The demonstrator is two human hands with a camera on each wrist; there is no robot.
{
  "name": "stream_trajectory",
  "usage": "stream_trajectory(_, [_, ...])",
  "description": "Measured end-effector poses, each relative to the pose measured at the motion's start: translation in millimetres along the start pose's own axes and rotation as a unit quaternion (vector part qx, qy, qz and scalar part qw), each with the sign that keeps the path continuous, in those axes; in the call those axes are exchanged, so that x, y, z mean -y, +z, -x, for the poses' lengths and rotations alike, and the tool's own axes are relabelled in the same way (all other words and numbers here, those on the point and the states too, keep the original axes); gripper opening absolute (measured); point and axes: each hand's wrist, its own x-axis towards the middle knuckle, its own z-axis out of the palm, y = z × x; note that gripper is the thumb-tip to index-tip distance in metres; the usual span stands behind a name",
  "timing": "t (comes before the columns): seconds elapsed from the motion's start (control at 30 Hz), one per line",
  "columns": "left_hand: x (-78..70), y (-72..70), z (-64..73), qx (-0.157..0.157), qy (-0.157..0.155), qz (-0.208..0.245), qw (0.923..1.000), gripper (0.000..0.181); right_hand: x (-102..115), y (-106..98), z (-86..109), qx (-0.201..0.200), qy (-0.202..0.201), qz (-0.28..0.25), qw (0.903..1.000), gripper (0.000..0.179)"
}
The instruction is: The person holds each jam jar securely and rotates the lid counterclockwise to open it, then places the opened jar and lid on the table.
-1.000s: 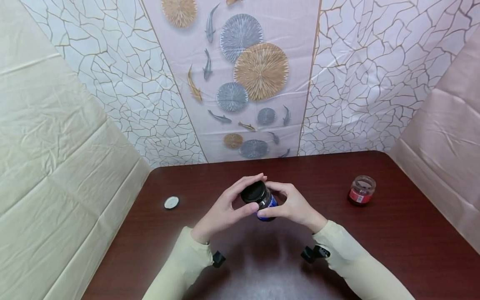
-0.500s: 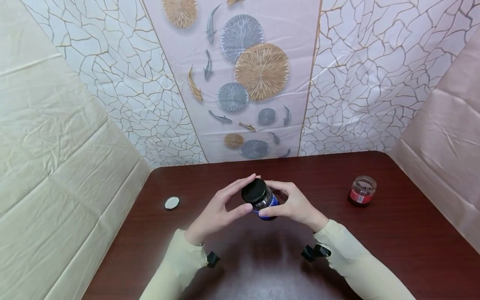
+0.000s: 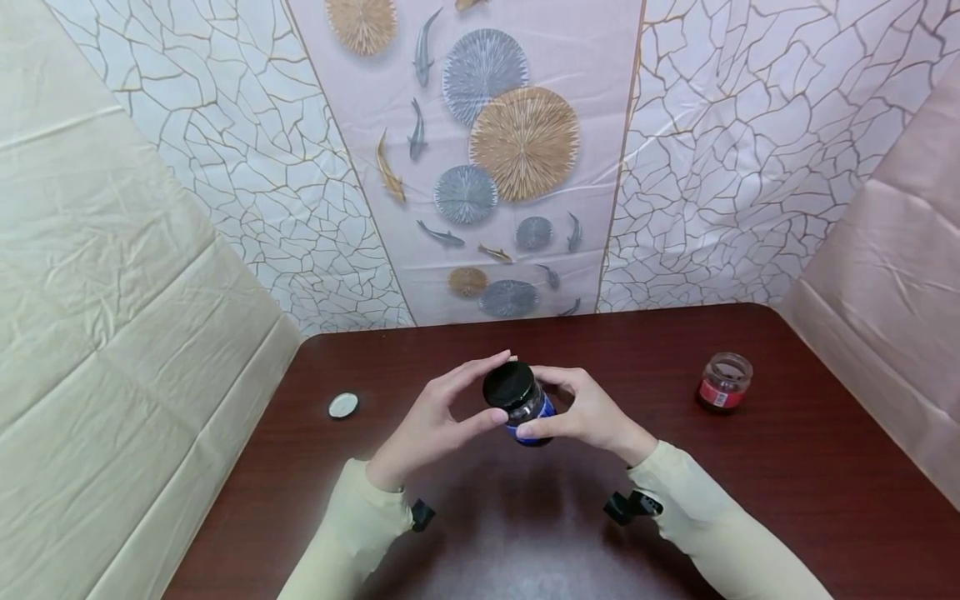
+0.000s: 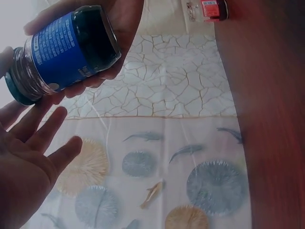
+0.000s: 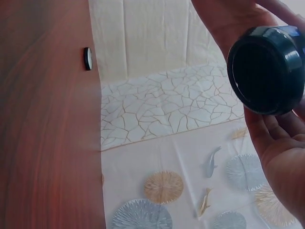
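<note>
The dark wood table (image 3: 750, 500) lies below the grip and carries nothing directly beneath it; patterned sheets (image 3: 525, 142) with fish and round discs hang beyond. The jar (image 3: 525, 404) with the blue label is held clear of the tabletop at centre, tilted so its top leans toward the left hand. The right hand (image 3: 588, 412) has fingers and thumb curled round the jar's body and bears its whole weight. The left hand (image 3: 442, 417) stands at the capped end with fingers fairly straight and spread; thumb and fingertips lie at the rim of the black lid (image 3: 507, 383), and the left wrist view shows the palm open beside it, so it touches rather than clamps. The jar reads as clear glass with dark contents: judged rigid, moderately heavy for its size, smooth where bare and breakable if dropped on the wood. The labelled middle offers the surest hold, as now taken; the lid's side wall is the place for a turning grip. The lid is round, glossy and seated on the neck. Well off to the right of the grip stands a small open jar (image 3: 724, 381) with a red label. Well off to the left lies a small white cap (image 3: 342, 405), flat on the table.
</note>
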Motion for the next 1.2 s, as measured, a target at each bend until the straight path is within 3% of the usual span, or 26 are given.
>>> stream_trajectory(0.2, [-0.4, -2.0, -1.0, 0.035, 0.008, 0.057, 0.9977, 0.075, -1.1, 4.6, -0.2, 0.043, -0.021, -0.029, 0.9984, 0.052])
stream_trajectory(0.33, [0.7, -4.3, -0.6, 0.071, 0.001, 0.105, 0.9919, 0.080, -0.5, 9.1, -1.6, 0.074, -0.027, -0.066, 0.9947, 0.052])
stream_trajectory(0.5, [1.9, -2.6, -0.9, 0.098, -0.004, 0.155, 0.9830, 0.081, -0.3, 13.2, -3.2, 0.081, -0.033, -0.066, 0.9939, 0.052])
stream_trajectory(0.83, [5.1, 6.0, -6.5, 0.097, 0.001, 0.194, 0.9762, 0.077, -4.6, 20.3, -3.3, 0.075, -0.026, -0.035, 0.9962, 0.056])
stream_trajectory(1.0, [7.2, 12.8, -8.3, 0.067, -0.001, 0.190, 0.9794, 0.069, -5.7, 19.5, -1.7, 0.046, -0.026, -0.008, 0.9986, 0.054])
stream_trajectory(1.2, [5.6, 16.9, -12.3, 0.046, 0.016, 0.175, 0.9834, 0.076, -5.3, 13.3, -1.3, 0.023, -0.038, 0.009, 0.9990, 0.060])
